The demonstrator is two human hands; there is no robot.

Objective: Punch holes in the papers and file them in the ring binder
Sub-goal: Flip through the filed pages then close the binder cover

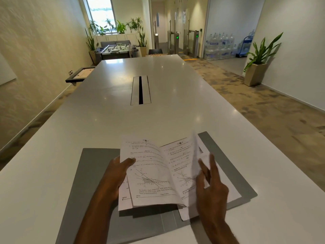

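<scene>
The binder (95, 173) lies spread flat at the near end of the table (158, 117). The papers (151, 173) are held up over its middle and fanned, which blocks the way down to its spine. The left hand (117, 175) grips their left edge, and the right hand (211, 184) is in among the loose sheets on the right. The binder's left cover shows bare grey. Left, right and beyond the binder the table is plain white surface, as far as a cable slot (140, 90) well beyond it.

Long white table (158, 111), foosball (117, 49), bright window (101, 13).
</scene>
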